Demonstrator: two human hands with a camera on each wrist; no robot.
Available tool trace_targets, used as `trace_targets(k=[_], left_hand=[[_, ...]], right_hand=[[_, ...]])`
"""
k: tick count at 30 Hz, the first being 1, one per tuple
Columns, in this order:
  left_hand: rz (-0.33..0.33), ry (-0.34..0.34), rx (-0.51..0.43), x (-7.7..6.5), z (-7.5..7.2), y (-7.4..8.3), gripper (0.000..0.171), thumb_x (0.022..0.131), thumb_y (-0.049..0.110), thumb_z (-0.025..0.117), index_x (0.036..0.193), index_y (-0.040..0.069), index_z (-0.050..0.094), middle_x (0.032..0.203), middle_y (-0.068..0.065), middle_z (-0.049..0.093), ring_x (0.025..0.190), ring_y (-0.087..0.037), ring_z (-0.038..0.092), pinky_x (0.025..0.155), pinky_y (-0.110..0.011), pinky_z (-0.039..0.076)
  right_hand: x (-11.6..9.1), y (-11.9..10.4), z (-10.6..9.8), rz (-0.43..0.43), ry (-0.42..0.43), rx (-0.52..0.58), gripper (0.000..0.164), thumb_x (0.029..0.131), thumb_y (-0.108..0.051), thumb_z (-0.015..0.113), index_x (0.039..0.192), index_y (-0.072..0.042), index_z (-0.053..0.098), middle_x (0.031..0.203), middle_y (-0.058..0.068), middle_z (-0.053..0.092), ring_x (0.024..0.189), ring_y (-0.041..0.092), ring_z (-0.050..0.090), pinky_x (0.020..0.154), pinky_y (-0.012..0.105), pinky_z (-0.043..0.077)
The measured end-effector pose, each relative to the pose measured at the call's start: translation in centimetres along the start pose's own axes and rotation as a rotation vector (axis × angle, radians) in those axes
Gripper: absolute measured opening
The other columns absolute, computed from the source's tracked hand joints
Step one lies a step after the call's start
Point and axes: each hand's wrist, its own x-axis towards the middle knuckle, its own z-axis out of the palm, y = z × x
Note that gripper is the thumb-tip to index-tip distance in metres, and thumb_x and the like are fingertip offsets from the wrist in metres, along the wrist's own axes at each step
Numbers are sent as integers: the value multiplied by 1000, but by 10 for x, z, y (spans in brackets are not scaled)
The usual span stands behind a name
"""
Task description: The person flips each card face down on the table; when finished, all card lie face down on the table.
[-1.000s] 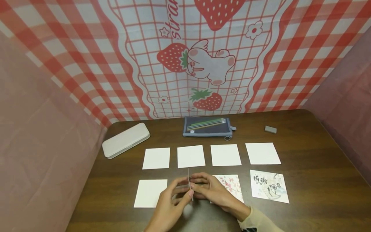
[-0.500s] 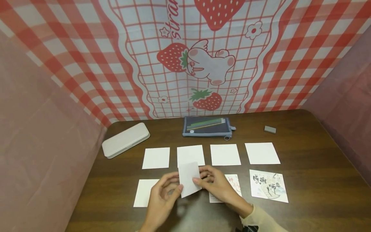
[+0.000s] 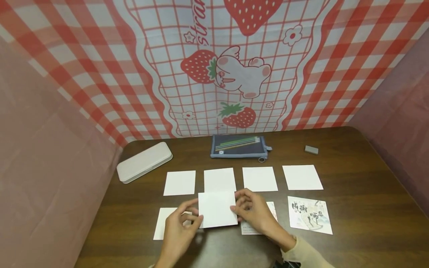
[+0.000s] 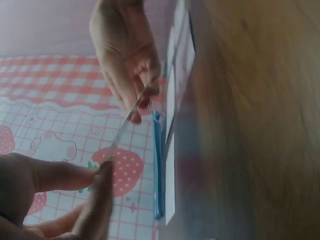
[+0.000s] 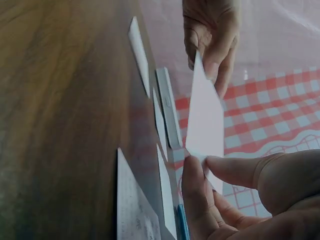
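Note:
A plain white square card point(image 3: 217, 209) is held up above the table between both hands, its blank face toward the head camera. My left hand point(image 3: 179, 229) pinches its left edge between thumb and fingers. At the right edge, my right hand point(image 3: 256, 214) grips it the same way; the right wrist view shows thumb and finger on the card point(image 5: 206, 117). In the left wrist view the card point(image 4: 125, 122) appears nearly edge-on. Below my right hand lies a card with pink blossoms point(image 3: 249, 229), partly covered. A blank card point(image 3: 162, 223) lies partly behind my left hand.
Several blank white cards point(image 3: 179, 183) form a row farther back. A card with black brush writing point(image 3: 310, 215) lies at right. Along the back are a white case point(image 3: 145, 162), a blue mesh pouch with pencils point(image 3: 239, 146) and a grey eraser point(image 3: 311, 149).
The card, edge-on to the head camera a second ago, has been turned so its blank face shows fully. My hands have moved apart to its opposite edges.

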Motion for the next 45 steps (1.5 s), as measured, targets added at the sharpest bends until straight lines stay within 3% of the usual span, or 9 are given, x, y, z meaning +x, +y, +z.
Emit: trace_targets(k=[5, 9, 15, 24, 34, 40, 45], left_hand=[[16, -25, 202, 2, -2, -5, 43, 79, -8, 82, 120, 2, 72, 87, -6, 68, 72, -3, 69, 71, -22, 62], [43, -46, 282, 3, -4, -8, 44, 77, -6, 84, 119, 0, 72, 83, -5, 68, 68, -3, 68, 68, -24, 61], [12, -115, 312, 3, -4, -12, 45, 77, -5, 83, 120, -7, 69, 83, -7, 69, 65, -1, 66, 62, -17, 57], [7, -149, 309, 3, -3, -15, 47, 81, 4, 86, 122, -11, 69, 85, -8, 70, 68, -2, 67, 61, -17, 56], [-1, -196, 388, 5, -6, -14, 52, 85, 15, 86, 126, -11, 67, 89, -7, 68, 73, -6, 68, 64, -17, 55], [-32, -220, 383, 4, -8, -12, 58, 87, 21, 85, 132, -10, 64, 95, -9, 69, 77, -10, 69, 64, -15, 56], [-6, -191, 409, 4, -6, -11, 57, 86, 21, 86, 131, -8, 65, 96, -8, 70, 76, -9, 69, 64, -16, 56]], right_hand=[[-3, 1, 5, -5, -12, -34, 38, 92, -7, 79, 121, 6, 59, 92, 15, 68, 69, 16, 70, 57, 28, 63], [-4, 5, 10, -30, -17, -59, 43, 90, -3, 79, 126, 5, 57, 91, 14, 65, 69, 13, 69, 54, 27, 62], [-2, 9, 15, -26, -14, -96, 44, 86, 2, 81, 123, 5, 57, 91, 15, 63, 68, 8, 66, 51, 25, 61], [4, 4, 10, -79, 33, -332, 42, 79, -7, 89, 113, 0, 65, 83, 6, 67, 65, 1, 59, 59, 18, 50], [4, 1, 8, -58, 7, -362, 43, 79, -13, 90, 112, 1, 68, 81, 5, 71, 65, 3, 61, 61, 19, 51], [4, 2, 7, -52, 0, -374, 43, 80, -15, 90, 113, 2, 69, 81, 4, 72, 65, 3, 62, 61, 19, 51], [2, 2, 7, -65, -5, -345, 42, 81, -15, 90, 113, 3, 69, 81, 5, 72, 66, 4, 63, 61, 18, 52]])
